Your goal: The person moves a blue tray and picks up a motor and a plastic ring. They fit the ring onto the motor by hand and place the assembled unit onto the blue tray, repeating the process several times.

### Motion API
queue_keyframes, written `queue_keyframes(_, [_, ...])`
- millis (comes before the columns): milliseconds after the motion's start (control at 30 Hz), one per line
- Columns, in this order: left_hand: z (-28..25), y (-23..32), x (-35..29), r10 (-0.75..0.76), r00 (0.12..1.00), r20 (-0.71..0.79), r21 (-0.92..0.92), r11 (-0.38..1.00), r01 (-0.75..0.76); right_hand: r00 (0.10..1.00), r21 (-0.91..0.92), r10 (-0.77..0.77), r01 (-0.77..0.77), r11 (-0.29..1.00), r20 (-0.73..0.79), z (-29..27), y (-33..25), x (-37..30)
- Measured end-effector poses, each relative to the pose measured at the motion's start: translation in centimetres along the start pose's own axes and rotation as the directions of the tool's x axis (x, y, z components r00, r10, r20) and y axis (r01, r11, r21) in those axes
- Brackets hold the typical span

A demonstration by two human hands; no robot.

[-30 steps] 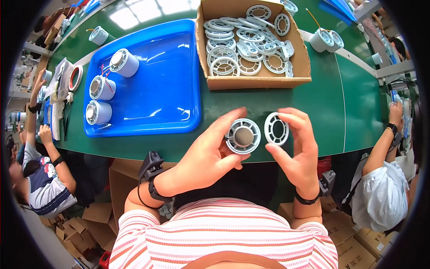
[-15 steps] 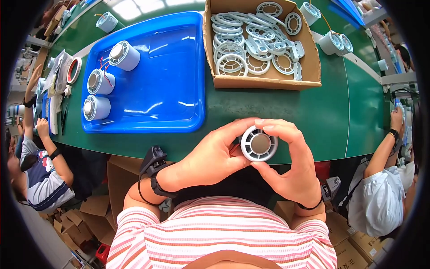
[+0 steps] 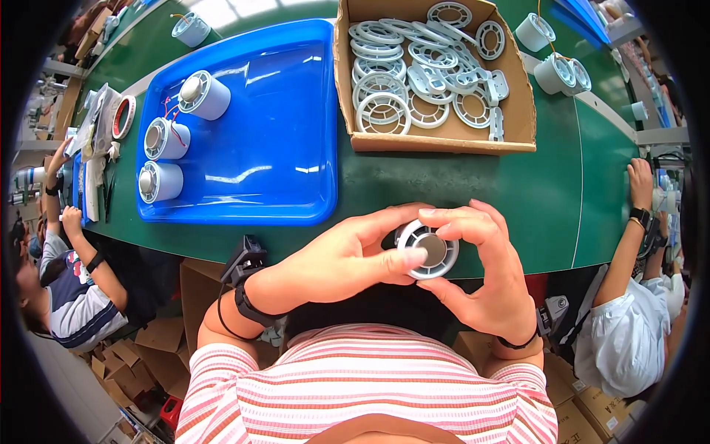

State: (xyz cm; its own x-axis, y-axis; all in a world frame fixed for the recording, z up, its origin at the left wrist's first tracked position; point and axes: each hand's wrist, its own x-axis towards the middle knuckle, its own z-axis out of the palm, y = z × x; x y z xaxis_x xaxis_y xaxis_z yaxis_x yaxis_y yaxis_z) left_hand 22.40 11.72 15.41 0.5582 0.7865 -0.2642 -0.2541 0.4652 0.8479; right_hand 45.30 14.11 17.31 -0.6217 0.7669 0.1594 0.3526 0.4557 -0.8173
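Note:
Near the table's front edge I hold a round white housing [image 3: 444,256], its spoked ring face turned up with a grey disc in the middle. My left hand [image 3: 344,259] grips it from the left, with the thumb lying across the ring onto the disc. On the other side my right hand [image 3: 492,263] pinches the rim between bent fingers above and the thumb below. The housing's underside is hidden. Three similar white cylinders, the top one [image 3: 211,100] among them, lie along the left side of the blue tray [image 3: 274,133], some with red wires.
Beyond my hands an open cardboard box [image 3: 444,143] holds many white spoked rings [image 3: 383,112] and small brackets. More white cylinders [image 3: 555,74] with orange wires stand at the far right. A tape roll [image 3: 123,117] lies left of the tray. Co-workers sit on both sides.
My left thumb has moved from the housing's edge onto its grey disc. The right-hand fingers have shifted along the rim. Tray and box appear slightly displaced as the view moves.

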Motion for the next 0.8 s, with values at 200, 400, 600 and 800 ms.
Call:
queue_keyframes(200, [-0.2,0.5,-0.2,-0.217,0.976,-0.033,-0.183,0.961,0.208,0.999,-0.047,-0.049,0.05,0.998,0.015,0.4,0.3,0.0])
queue_keyframes(400, [0.9,0.3,-1.1,-0.109,0.984,-0.143,-0.065,0.993,0.1,0.982,-0.267,-0.153,0.119,0.956,-0.11,2.5,0.5,-1.1])
queue_keyframes(600, [-3.3,5.4,-3.1,0.764,0.638,-0.097,0.99,0.011,0.138,0.909,-0.537,-0.049,-0.2,0.82,-0.414,-2.0,3.4,-2.8])
queue_keyframes(800, [-13.7,8.3,-4.7,0.784,0.602,-0.152,0.7,-0.345,0.626,0.76,-0.539,0.021,-0.48,0.692,-0.65,-8.3,9.4,-3.8])
